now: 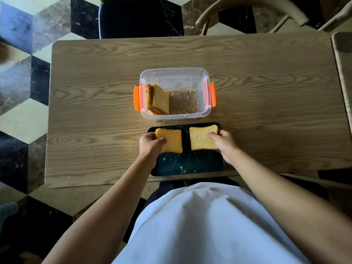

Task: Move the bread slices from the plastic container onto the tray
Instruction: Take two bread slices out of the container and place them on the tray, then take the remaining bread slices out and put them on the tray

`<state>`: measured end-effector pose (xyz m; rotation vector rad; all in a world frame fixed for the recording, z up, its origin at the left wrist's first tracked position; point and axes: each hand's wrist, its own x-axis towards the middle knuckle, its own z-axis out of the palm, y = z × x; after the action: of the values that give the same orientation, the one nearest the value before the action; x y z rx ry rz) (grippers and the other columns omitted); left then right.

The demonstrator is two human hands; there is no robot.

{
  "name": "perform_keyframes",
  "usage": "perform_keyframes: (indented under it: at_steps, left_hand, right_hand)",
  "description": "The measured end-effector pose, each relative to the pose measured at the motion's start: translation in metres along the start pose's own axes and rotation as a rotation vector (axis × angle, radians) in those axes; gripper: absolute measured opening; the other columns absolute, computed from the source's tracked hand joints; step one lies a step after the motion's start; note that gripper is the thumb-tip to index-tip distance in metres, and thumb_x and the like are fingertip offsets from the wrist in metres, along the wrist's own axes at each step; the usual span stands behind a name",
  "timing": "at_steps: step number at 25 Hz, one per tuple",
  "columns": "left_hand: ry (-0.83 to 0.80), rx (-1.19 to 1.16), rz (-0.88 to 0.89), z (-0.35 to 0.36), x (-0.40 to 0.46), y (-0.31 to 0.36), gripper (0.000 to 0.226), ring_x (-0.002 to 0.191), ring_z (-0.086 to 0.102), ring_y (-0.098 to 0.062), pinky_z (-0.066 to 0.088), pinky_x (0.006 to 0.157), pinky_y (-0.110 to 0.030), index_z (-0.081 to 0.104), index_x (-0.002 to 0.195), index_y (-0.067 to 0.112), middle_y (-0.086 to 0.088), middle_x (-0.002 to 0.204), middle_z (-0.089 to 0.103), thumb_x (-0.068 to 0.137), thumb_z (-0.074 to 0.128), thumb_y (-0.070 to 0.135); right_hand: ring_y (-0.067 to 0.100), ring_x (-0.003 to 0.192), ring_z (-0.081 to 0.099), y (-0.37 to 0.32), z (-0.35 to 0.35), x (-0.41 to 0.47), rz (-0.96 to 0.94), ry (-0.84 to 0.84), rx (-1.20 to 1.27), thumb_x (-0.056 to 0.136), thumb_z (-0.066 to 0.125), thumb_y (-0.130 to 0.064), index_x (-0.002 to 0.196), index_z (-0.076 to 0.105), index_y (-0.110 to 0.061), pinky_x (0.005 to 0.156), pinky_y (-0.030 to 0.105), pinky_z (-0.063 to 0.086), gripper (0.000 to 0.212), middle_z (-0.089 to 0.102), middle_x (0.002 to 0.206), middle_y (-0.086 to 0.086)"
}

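Note:
A clear plastic container with orange clips stands mid-table. Inside it, bread slices lean against the left wall, with crumbs on the bottom. In front of it lies a dark tray. My left hand grips the left edge of a bread slice over the tray's far left part. My right hand grips the right edge of a second bread slice over the tray's far right part. Whether the two slices rest on the tray or hover just above it is unclear.
The wooden table extends left and right of the container. Crumbs lie on the tray's near half. A dark chair and a wooden chair stand beyond the far edge. A second table edge is at right.

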<state>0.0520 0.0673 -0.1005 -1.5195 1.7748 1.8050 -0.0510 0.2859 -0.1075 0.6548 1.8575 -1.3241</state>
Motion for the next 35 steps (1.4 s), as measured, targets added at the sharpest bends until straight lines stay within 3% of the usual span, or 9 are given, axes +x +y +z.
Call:
perform_keyframes:
  at_steps: [5,10,13,17,21,23,25,30,35]
  left_hand:
    - [-0.008,0.065,0.004,0.002,0.001,0.002,0.022,0.088,0.070,-0.025,0.060,0.073,-0.037,0.068,0.094,0.017,-0.004,0.092,0.073,0.077,0.079,0.009]
    - [0.050,0.428,0.111,0.000,-0.008,0.002,0.064,0.091,0.058,-0.019,0.043,0.061,-0.020,0.050,0.134,0.013,0.001,0.106,0.058,0.076,0.075,0.018]
    - [0.032,0.601,0.177,0.000,-0.013,0.002,0.065,0.107,0.057,-0.029,0.050,0.082,-0.035,0.045,0.135,0.010,-0.012,0.120,0.060,0.077,0.072,0.020]
    - [0.065,0.692,0.252,-0.006,-0.030,0.013,0.063,0.119,0.054,-0.034,0.045,0.098,-0.043,0.044,0.141,0.009,-0.017,0.130,0.058,0.084,0.068,0.024]
    - [0.116,0.523,0.537,-0.024,-0.053,0.045,0.025,0.090,0.072,-0.008,0.059,0.085,-0.034,0.071,0.113,0.015,0.003,0.102,0.075,0.088,0.065,0.015]
    - [0.091,0.385,0.648,-0.030,-0.055,0.069,0.025,0.083,0.068,0.009,0.058,0.078,-0.016,0.071,0.112,0.019,0.012,0.098,0.073,0.090,0.063,0.008]
    - [0.066,0.292,0.663,-0.028,-0.050,0.095,0.032,0.092,0.069,0.005,0.052,0.077,-0.006,0.068,0.120,0.016,0.009,0.105,0.072,0.091,0.060,0.005]
    - [-0.066,0.217,0.445,-0.010,-0.022,0.127,0.030,0.113,0.064,-0.035,0.052,0.098,-0.051,0.060,0.122,-0.001,-0.021,0.121,0.068,0.095,0.053,0.007]
    - [-0.022,0.213,0.376,-0.006,-0.004,0.126,0.032,0.104,0.067,-0.026,0.055,0.093,-0.050,0.057,0.129,0.013,-0.011,0.115,0.070,0.098,0.048,0.016]
  right_hand:
    - [0.003,0.082,0.059,-0.002,0.000,-0.004,-0.095,0.026,-0.154,0.093,0.065,-0.020,0.123,0.051,-0.015,0.060,0.017,0.043,0.034,0.063,0.103,-0.001]
    - [0.000,0.079,0.051,-0.004,-0.001,-0.010,-0.123,0.055,-0.282,0.094,0.061,-0.016,0.136,0.039,-0.010,0.057,0.011,0.038,0.048,0.054,0.105,0.000]
    - [0.013,0.092,0.054,-0.010,-0.001,-0.018,-0.123,0.062,-0.314,0.092,0.061,-0.017,0.141,0.036,-0.008,0.074,0.022,0.041,0.056,0.054,0.118,0.006]
    - [0.002,0.074,0.051,-0.026,0.002,-0.040,-0.197,0.077,-0.515,0.091,0.062,-0.021,0.133,0.048,-0.009,0.056,0.016,0.039,0.045,0.052,0.104,0.000]
    - [0.009,0.081,0.065,-0.056,0.025,-0.071,-0.480,-0.003,-0.517,0.089,0.065,-0.020,0.105,0.069,-0.016,0.067,0.017,0.051,0.017,0.070,0.096,-0.004]
    - [-0.002,0.076,0.064,-0.081,0.043,-0.078,-0.633,-0.039,-0.526,0.089,0.065,-0.023,0.099,0.070,-0.022,0.062,0.009,0.049,0.012,0.069,0.088,-0.015]
    - [-0.001,0.079,0.064,-0.107,0.066,-0.070,-0.707,-0.048,-0.506,0.090,0.064,-0.024,0.099,0.070,-0.020,0.059,0.006,0.046,0.012,0.068,0.088,-0.013]
    - [0.016,0.089,0.062,-0.139,0.117,-0.010,-0.525,-0.082,-0.577,0.084,0.070,-0.038,0.103,0.066,-0.016,0.066,0.026,0.041,0.030,0.068,0.098,-0.001]
    - [0.025,0.102,0.063,-0.139,0.141,0.021,-0.435,-0.094,-0.645,0.075,0.072,-0.055,0.117,0.058,-0.016,0.079,0.032,0.048,0.059,0.067,0.116,0.006]
